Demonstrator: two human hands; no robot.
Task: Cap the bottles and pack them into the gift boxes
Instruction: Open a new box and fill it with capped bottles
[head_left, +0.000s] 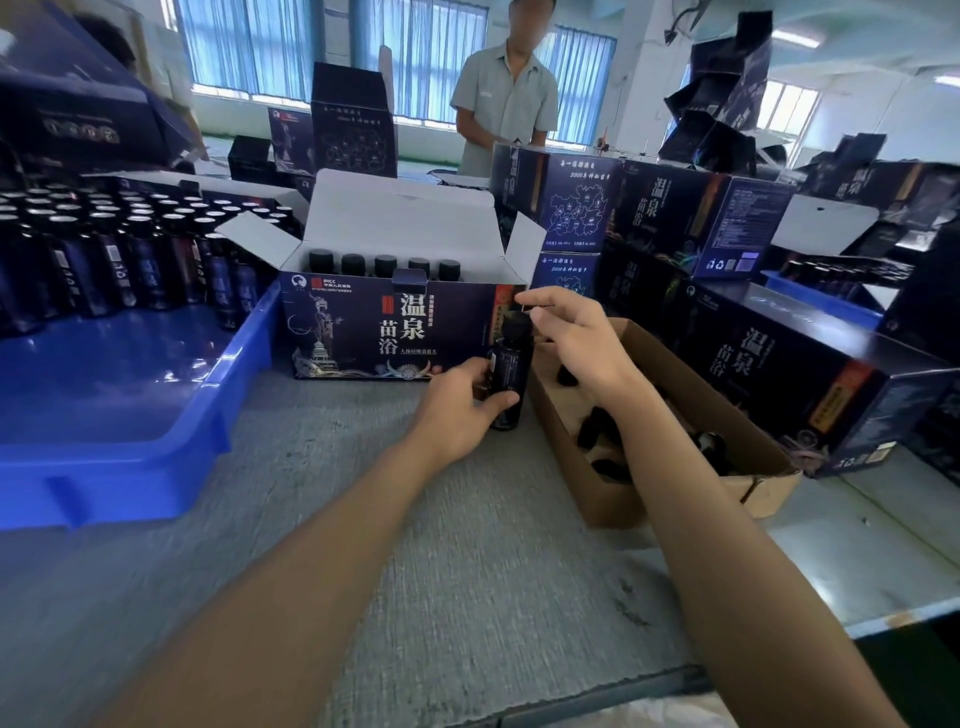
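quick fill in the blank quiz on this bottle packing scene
The left hand grips a dark bottle standing on the ____.
The right hand pinches that bottle's ____.
The open gift box shows a row of ____ capped bottles.
The plastic tray left of the gift box is coloured ____.
Missing: table; cap; five; blue.

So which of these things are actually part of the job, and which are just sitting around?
In use: left hand gripping the bottle; right hand pinching its cap; open gift box; blue tray of silver-topped bottles; cardboard box of loose caps.
Just about: closed gift boxes at right; upright box behind; standing person.
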